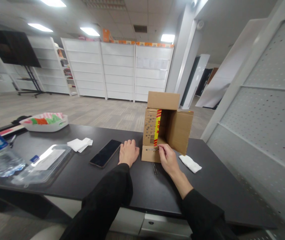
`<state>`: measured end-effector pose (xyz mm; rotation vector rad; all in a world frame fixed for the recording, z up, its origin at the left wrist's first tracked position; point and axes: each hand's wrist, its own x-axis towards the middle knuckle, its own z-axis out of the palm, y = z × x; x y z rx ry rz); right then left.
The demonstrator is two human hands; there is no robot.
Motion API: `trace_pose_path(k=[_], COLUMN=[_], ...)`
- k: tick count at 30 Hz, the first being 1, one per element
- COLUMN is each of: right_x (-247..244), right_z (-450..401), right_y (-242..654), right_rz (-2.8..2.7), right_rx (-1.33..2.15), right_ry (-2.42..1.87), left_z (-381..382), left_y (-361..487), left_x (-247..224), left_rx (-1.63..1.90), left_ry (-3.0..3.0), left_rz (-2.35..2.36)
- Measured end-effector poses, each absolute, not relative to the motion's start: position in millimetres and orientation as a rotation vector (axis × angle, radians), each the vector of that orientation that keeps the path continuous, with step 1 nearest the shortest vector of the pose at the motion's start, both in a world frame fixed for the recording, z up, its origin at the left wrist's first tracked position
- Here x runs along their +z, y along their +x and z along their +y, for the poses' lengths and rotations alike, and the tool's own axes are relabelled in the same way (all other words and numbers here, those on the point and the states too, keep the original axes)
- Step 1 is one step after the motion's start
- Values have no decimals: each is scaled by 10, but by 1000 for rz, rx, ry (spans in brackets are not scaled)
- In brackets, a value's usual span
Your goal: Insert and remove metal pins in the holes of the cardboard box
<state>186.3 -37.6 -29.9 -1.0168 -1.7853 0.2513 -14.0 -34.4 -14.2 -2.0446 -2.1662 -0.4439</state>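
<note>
An open cardboard box stands on the dark table, its front flap hanging down. Dark spots dot its left panel, and a row of small grey pieces lines the flap. At the right end of that row my right hand is closed in a pinch; whatever lies between the fingertips is too small to make out. Thin metal rods lie just below the flap. My left hand rests on the table between a black phone and the box, fingers curled in, nothing visible in them.
A folded white tissue lies right of the box, another tissue left of the phone. Farther left are a clear plastic case, a water bottle and a white basket of colourful items. A perforated panel borders the right side.
</note>
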Motion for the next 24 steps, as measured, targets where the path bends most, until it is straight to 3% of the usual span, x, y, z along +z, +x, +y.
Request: trace_pose_path(k=[24], right_x=[-324], right_z=[-361], right_y=[1871], right_rz=[-1827], right_rx=[89], right_ry=[-1151], left_z=[-335], left_y=[-160], left_x=[-196], left_rx=[-471], left_ry=[-2046], left_rz=[-2155])
